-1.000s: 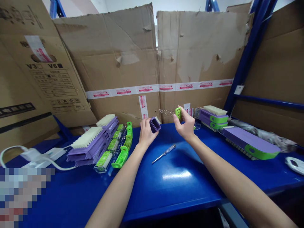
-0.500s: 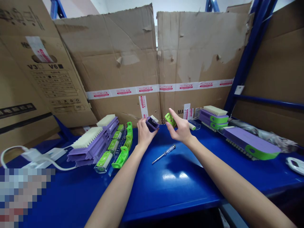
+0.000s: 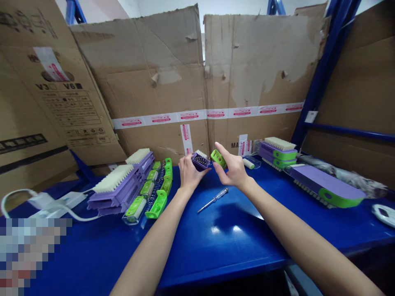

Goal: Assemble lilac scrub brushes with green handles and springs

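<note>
My left hand (image 3: 189,172) is closed round a purple brush body (image 3: 201,163) whose open end faces right, with white bristles along its upper side. A metal spring (image 3: 202,158) shows at the body's opening. Between the thumb and fingers of my right hand (image 3: 233,166) is a green end cap (image 3: 218,159), tilted, just right of the opening and close to the spring's end. A clear screwdriver (image 3: 213,200) lies on the blue table (image 3: 216,246) below both hands.
Purple brush bodies (image 3: 120,189), boxed green parts (image 3: 135,209), springs and green caps (image 3: 157,204) line up on the left. At right are finished-looking brushes (image 3: 327,185) and a white object (image 3: 384,214). A power strip (image 3: 66,201) lies far left; cardboard (image 3: 154,82) stands behind.
The purple body has turned and shifted slightly right. The green cap has moved slightly left, closer to it. More of the spring now shows in the opening, with less stretched across the gap.
</note>
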The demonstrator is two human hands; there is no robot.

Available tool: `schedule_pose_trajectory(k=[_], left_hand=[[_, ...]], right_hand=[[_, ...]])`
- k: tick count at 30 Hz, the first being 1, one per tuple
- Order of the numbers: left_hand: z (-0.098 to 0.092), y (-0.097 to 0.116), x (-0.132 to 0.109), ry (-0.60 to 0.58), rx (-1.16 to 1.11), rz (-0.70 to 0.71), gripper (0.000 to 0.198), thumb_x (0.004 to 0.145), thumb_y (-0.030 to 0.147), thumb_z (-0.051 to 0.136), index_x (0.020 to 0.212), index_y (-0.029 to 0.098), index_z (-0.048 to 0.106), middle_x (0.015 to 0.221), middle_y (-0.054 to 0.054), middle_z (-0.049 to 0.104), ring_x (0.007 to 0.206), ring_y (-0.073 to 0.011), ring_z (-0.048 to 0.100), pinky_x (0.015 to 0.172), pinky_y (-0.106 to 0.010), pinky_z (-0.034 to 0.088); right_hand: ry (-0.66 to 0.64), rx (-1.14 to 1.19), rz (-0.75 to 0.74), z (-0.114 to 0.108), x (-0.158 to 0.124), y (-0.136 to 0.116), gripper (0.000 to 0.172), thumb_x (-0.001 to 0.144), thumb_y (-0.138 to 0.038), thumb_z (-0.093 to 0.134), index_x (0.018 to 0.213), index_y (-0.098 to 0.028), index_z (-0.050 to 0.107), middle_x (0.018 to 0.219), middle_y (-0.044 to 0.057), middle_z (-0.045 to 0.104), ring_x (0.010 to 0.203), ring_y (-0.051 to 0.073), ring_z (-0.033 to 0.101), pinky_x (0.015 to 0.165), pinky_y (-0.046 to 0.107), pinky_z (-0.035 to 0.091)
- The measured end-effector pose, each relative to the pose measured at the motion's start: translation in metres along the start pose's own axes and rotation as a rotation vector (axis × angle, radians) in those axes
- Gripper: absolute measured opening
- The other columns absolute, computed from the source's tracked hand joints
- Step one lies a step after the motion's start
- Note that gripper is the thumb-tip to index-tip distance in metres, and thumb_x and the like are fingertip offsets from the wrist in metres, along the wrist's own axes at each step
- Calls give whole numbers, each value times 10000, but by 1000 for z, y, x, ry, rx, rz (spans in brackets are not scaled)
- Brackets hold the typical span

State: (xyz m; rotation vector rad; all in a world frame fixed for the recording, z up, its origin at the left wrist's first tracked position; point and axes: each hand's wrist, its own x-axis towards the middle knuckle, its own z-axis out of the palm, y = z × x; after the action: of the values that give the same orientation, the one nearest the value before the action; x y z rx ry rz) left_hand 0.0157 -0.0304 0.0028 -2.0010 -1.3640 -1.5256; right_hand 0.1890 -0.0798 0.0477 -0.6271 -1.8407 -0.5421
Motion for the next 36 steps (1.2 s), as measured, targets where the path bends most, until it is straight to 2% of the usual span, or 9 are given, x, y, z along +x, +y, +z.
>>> schedule_pose_trajectory(k=[5, 12, 15, 18, 20, 22, 26, 31, 36], left_hand=[[3, -3, -2, 38, -32, 88, 738, 616, 426, 761, 1194, 171, 379, 1137, -122, 535, 1030, -282, 498, 878, -426, 427], [4, 7, -4, 1, -26, 180, 596, 707, 312, 697, 1203, 173, 398, 1097, -111, 564, 1005, -262, 536, 837, -388, 464], [4, 10, -5, -32, -28, 206, 476, 755, 200, 628, 1186, 181, 428, 1069, -96, 584, 995, -245, 553, 845, -371, 469], [4, 10, -5, -63, -38, 223, 402, 774, 154, 594, 1153, 175, 463, 1047, -93, 596, 997, -238, 558, 855, -359, 473], [4, 9, -4, -58, -43, 204, 365, 783, 201, 615, 1122, 167, 484, 1014, -95, 600, 978, -242, 568, 837, -357, 481], [4, 7, -3, -34, -50, 156, 372, 775, 264, 649, 1100, 170, 496, 996, -93, 602, 963, -245, 579, 823, -358, 486], [4, 2, 0, 6, -72, 58, 450, 726, 315, 710, 1095, 167, 499, 1000, -96, 606, 960, -252, 592, 820, -364, 491], [4, 0, 2, 10, -113, 46, 448, 716, 322, 718, 1084, 177, 507, 1003, -90, 610, 977, -251, 594, 833, -368, 489], [3, 0, 2, 2, -118, 50, 450, 709, 306, 727, 1081, 174, 510, 1003, -93, 619, 983, -251, 596, 837, -367, 490]], right_hand=[[-85, -47, -34, 5, -1, 3, 646, 893, -308, 419, 1467, -155, 166, 1221, 137, 592, 878, 216, 630, 731, 337, 540], [-223, -37, 99, 16, -3, 3, 652, 903, -325, 419, 1472, -163, 146, 1122, 125, 626, 961, 258, 559, 789, 396, 505], [-286, 43, 150, 24, -8, 8, 617, 889, -283, 453, 1452, -172, 228, 1143, 126, 620, 1034, 264, 533, 839, 422, 475], [-269, 129, 215, 29, -13, 13, 509, 860, -275, 508, 1354, -188, 422, 1155, 120, 619, 1059, 260, 526, 877, 437, 444], [-185, 218, 301, 29, -12, 12, 402, 833, -290, 550, 1222, -188, 558, 1106, 111, 642, 1025, 249, 544, 885, 425, 436], [-60, 362, 457, 26, -7, 10, 284, 818, -314, 561, 1059, -191, 649, 1023, 94, 669, 954, 229, 576, 860, 401, 443], [136, 835, 839, 17, 7, 8, 243, 807, -365, 526, 850, -194, 692, 807, 52, 681, 780, 186, 606, 726, 335, 452], [91, 1329, 1098, 9, 14, 10, 297, 745, -404, 526, 791, -168, 701, 677, 36, 635, 652, 148, 559, 632, 292, 409], [67, 1436, 1168, 6, 15, 6, 251, 695, -347, 559, 780, -154, 695, 670, 28, 625, 628, 134, 534, 629, 286, 396]])
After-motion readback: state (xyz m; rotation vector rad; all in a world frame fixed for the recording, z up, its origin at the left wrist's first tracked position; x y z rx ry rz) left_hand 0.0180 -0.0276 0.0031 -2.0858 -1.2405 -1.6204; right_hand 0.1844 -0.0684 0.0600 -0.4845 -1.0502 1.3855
